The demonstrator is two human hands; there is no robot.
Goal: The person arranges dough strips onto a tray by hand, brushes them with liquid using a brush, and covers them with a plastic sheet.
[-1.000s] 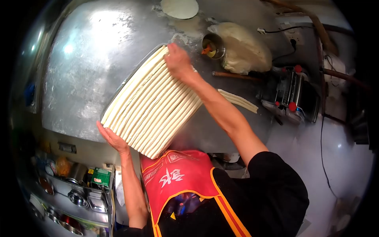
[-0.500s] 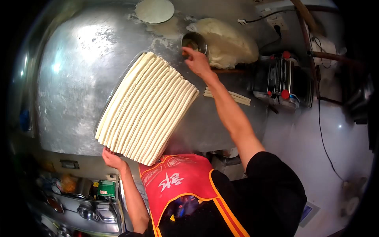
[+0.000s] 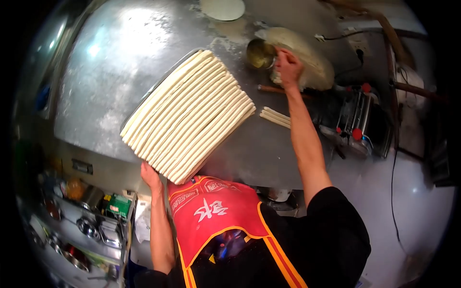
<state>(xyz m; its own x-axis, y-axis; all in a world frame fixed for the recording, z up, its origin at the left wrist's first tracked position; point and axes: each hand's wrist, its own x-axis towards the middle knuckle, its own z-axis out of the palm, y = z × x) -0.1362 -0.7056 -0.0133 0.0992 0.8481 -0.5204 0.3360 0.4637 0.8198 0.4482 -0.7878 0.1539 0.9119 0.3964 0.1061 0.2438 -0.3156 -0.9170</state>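
Long pale dough strips (image 3: 189, 115) lie side by side on a tray (image 3: 158, 82), whose dark rim shows along the far left. My left hand (image 3: 151, 176) grips the tray's near edge, its fingers partly hidden under the strips. At the back, my right hand (image 3: 289, 68) is closed by the right rim of a metal cup (image 3: 260, 54) with something yellowish inside. Its fingers are pinched together, and what they hold, if anything, I cannot make out. Behind that hand lies a large pale mass under a clear cover (image 3: 307, 60), apparently dough.
A few loose dough strips (image 3: 274, 116) lie right of the tray on the metal table (image 3: 96, 110). A round white plate (image 3: 222, 8) stands at the back. To the right is a machine with rollers and red knobs (image 3: 357, 117). Shelves with metal bowls (image 3: 88, 226) are lower left.
My right hand has moved from over the cup to its right rim, and more of the cup's inside shows. The view has shifted; my left hand stays at the tray's near edge.
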